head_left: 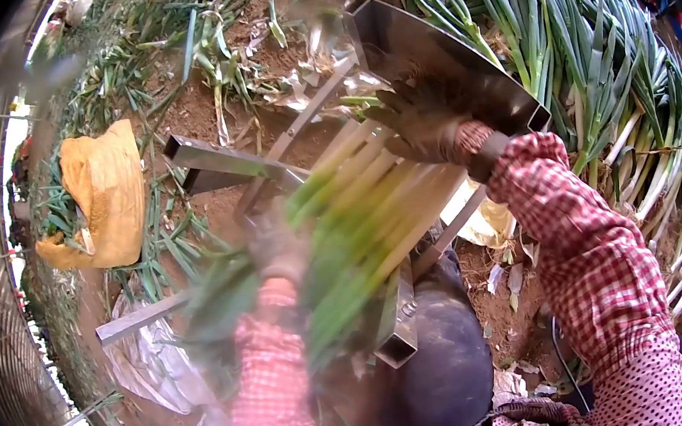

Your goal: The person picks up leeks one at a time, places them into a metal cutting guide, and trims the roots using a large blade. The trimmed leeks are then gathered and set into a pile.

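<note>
A blurred bunch of long green onions [350, 220] lies slantwise across a metal frame, pale stalks toward the upper right and green leaves toward the lower left. My left hand [275, 242] is at the leafy side of the bunch, and motion smears its fingers. At the pale ends is my right hand [419, 122], in a dark glove, fingers stretched out beside the upright metal plate [440, 52]. Whether its palm presses on the stalks is hidden. The frame's square bar [223, 157] runs left of the bunch.
A large heap of green onions [575, 39] fills the right side. On the left are a yellow bag [113, 194], loose leaves and a whitish plastic sheet [150, 356]. Another metal bar [145, 316] juts left. My dark-covered knee [435, 355] is below the frame.
</note>
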A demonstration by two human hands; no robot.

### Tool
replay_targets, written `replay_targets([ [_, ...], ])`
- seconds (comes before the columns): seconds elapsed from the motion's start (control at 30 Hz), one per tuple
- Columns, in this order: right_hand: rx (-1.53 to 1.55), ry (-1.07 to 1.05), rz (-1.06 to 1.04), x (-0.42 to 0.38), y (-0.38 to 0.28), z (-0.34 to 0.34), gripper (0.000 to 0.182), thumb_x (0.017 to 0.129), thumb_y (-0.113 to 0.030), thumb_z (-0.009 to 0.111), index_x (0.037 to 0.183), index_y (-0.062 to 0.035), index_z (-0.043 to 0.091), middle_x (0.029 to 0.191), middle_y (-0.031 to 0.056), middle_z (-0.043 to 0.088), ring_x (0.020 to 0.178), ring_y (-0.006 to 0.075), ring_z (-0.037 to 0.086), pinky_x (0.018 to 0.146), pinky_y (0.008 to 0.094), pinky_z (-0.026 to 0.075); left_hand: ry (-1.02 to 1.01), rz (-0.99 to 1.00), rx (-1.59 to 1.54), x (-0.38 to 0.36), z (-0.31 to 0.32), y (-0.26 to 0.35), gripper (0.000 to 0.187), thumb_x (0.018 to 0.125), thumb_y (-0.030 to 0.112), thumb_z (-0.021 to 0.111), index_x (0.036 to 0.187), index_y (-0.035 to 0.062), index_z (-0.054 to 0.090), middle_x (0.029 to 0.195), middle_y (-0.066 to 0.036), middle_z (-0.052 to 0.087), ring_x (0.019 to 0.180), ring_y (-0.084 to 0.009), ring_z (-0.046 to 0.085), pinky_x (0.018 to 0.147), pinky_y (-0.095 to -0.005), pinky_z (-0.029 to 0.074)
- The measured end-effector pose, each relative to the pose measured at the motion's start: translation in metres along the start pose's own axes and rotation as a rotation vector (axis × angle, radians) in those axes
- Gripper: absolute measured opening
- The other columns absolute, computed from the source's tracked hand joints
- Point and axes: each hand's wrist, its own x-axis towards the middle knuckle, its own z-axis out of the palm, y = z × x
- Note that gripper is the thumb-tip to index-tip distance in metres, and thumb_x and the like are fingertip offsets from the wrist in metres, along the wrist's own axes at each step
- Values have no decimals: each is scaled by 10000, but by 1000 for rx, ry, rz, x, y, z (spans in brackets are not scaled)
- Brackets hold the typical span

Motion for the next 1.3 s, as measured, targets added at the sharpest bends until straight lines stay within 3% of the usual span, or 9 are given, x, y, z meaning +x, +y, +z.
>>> replay_targets([
  [0.1, 60, 35, -6, -25, 2, 19, 561, 906, -367, 537, 1416, -154, 437, 1498, 150, 354, 1440, 395, 146, 1148, 548, 187, -27, -28, 4, -16, -9, 20, 862, 808, 683, 536, 1429, 110, 365, 1383, -176, 457, 1270, -369, 433, 1048, -556, 313],
  [0.3, 210, 32, 164, 2, -18, 19, 521, 873, -363, 595, 1338, -144, 507, 1420, 149, 434, 1311, 340, 384, 1075, 494, 329, -53, -104, 22, -7, -10, 31, 798, 763, 631, 644, 1324, 76, 527, 1208, -201, 606, 1073, -354, 594, 892, -458, 480],
  [0.5, 407, 208, 17, -162, -33, -80, 268, 835, -243, 662, 1066, -108, 646, 1098, 123, 636, 933, 259, 629, 813, 420, 514, 26, -31, -45, -18, -9, 29, 852, 804, 649, 582, 1443, 118, 394, 1426, -192, 457, 1308, -374, 413, 1071, -446, 330],
  [0.57, 548, 607, 270, -252, -4, -70, 179, 858, -292, 611, 875, -135, 695, 848, 75, 683, 819, 252, 659, 761, 396, 529, 1, -58, -42, -19, -11, 33, 872, 806, 661, 575, 1448, 103, 382, 1450, -183, 433, 1311, -392, 403, 1078, -451, 320],
  [0.63, 258, -77, 921, -316, 54, -107, 189, 880, -228, 565, 824, -89, 680, 732, 113, 626, 655, 236, 619, 622, 366, 534, -8, 5, -12, -1, 3, 11, 906, 833, 676, 543, 1448, 37, 357, 1429, -233, 433, 1317, -405, 393, 1080, -435, 318],
  [0.77, -167, 679, 1872, -452, 144, -63, 521, 826, -424, 671, 1094, 16, 598, 1008, 241, 639, 965, 361, 650, 865, 432, 517, -97, 40, -269, 25, -4, -38, 758, 907, 588, 541, 1353, -20, 467, 1288, -247, 549, 1208, -348, 514, 1012, -398, 392],
  [0.9, 685, 641, 2076, -483, 213, -40, 612, 851, -392, 678, 1225, 63, 511, 1178, 257, 604, 1081, 334, 625, 935, 422, 494, 142, 102, -905, 37, -81, -90, 181, 996, 237, 557, 1043, 75, 625, 875, 5, 616, 761, -39, 554, 653, -201, 475],
  [1.1, 1299, 1004, 1811, -439, 145, -123, 357, 893, -289, 684, 917, 65, 645, 806, 121, 683, 693, 227, 642, 720, 336, 523, -157, 451, -959, -137, -249, 262, 322, 989, 306, 547, 1128, 19, 590, 972, -112, 677, 847, -174, 668, 736, -313, 565],
  [1.3, 1592, 646, 1474, -422, 42, -50, 527, 875, -458, 645, 1084, 25, 653, 935, 167, 702, 873, 247, 660, 817, 352, 503, -976, 406, -795, -145, -60, 481, 478, 985, 409, 512, 1269, 27, 557, 1155, -131, 645, 1028, -249, 636, 837, -345, 519],
])
